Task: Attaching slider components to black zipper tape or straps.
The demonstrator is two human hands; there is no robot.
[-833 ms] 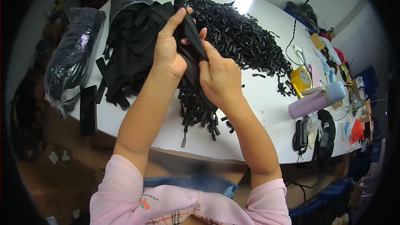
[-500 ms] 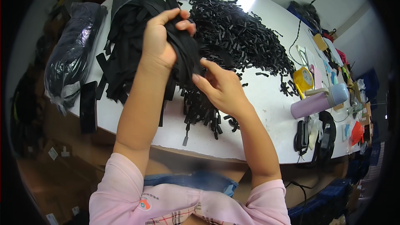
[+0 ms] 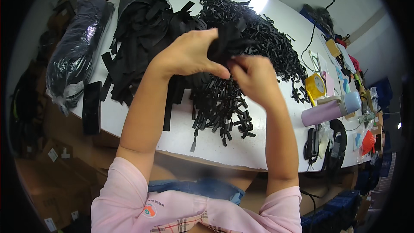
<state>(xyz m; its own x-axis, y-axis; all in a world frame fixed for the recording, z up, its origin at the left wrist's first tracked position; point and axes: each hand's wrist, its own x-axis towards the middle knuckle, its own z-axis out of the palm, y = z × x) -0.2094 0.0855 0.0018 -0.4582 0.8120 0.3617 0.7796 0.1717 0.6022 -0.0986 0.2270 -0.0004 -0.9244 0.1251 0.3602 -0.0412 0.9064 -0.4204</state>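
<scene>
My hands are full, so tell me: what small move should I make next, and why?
I'd probably bring your left hand's thumb in against the black strips: it stands apart from the visible fingertip, with the strips between. Your right hand is blurred at their near side, its grip unclear, so a firmer left hold might steady them above the small black pieces.

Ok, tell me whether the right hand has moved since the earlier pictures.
Yes. The right hand has moved rightward, nearer to the lilac drinking bottle, which has kept its place on the table.
</scene>
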